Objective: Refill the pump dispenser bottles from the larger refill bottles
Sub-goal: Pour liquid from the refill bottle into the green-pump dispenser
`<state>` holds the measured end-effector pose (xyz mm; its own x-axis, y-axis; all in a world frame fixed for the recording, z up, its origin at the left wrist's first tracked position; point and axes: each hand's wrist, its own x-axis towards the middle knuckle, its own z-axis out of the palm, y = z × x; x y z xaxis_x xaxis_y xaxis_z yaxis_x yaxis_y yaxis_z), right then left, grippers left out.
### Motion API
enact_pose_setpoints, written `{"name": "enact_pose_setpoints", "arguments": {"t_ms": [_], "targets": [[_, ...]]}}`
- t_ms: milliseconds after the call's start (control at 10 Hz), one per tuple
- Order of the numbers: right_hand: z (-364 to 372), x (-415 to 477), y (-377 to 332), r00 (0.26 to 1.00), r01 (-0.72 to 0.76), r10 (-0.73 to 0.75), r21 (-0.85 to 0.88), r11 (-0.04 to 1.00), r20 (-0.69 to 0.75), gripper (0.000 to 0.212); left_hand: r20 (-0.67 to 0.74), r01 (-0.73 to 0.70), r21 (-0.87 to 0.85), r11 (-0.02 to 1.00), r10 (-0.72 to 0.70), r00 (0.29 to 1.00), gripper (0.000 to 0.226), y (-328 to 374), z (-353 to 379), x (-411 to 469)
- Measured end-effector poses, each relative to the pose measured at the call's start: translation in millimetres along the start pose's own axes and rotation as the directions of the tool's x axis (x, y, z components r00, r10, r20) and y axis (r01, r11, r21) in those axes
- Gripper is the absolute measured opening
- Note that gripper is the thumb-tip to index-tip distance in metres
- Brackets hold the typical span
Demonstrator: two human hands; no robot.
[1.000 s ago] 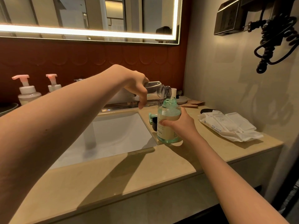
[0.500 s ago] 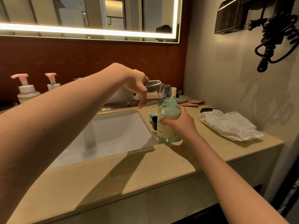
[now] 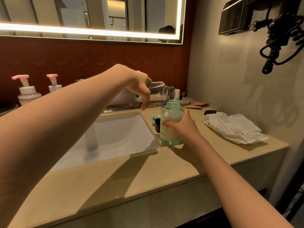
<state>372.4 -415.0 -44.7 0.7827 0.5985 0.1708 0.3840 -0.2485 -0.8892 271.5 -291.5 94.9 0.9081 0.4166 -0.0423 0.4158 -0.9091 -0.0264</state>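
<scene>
Leftmost, two pink pump dispensers (image 3: pixel 27 91) standing at the back of the counter (image 3: pixel 164 170), pumps on, untouched; next, the white sink (image 3: pixel 115 137); above its right corner, left hand (image 3: pixel 138 86) wrapped round the clear refill bottle (image 3: pixel 158 93), tipped nearly flat, open neck right at the mouth of the green dispenser bottle (image 3: pixel 171 129); green pump head (image 3: pixel 153 118) and a black cap (image 3: pixel 157 126) lying on the counter just beside it. Right hand (image 3: pixel 182 125) clasped round the green bottle's body, steadying it upright at the sink's edge. Against a second ago, almost no change: same tilt, same grips; pale liquid up near the shoulder. Judged late in this pour, so soon time to level the refill bottle. Far right, a pack of wipes (image 3: pixel 230 127), well apart.
</scene>
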Motion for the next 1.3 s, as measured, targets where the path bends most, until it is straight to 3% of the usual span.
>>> {"name": "enact_pose_setpoints", "arguments": {"t_ms": [600, 1300], "targets": [[2.8, 0.3, -4.3, 0.998, -0.047, 0.042, 0.152, 0.987, 0.037, 0.083, 0.004, -0.012, 0.011, 1.0, 0.012, 1.0, 0.04, -2.0, -0.8, 1.0], [4.1, 0.0, -2.1, 0.999, -0.034, 0.03, 0.168, 0.985, 0.027, 0.082, 0.0, -0.005, 0.025, 1.0, 0.005, 1.0, 0.046, -2.7, -1.3, 2.0]]}}
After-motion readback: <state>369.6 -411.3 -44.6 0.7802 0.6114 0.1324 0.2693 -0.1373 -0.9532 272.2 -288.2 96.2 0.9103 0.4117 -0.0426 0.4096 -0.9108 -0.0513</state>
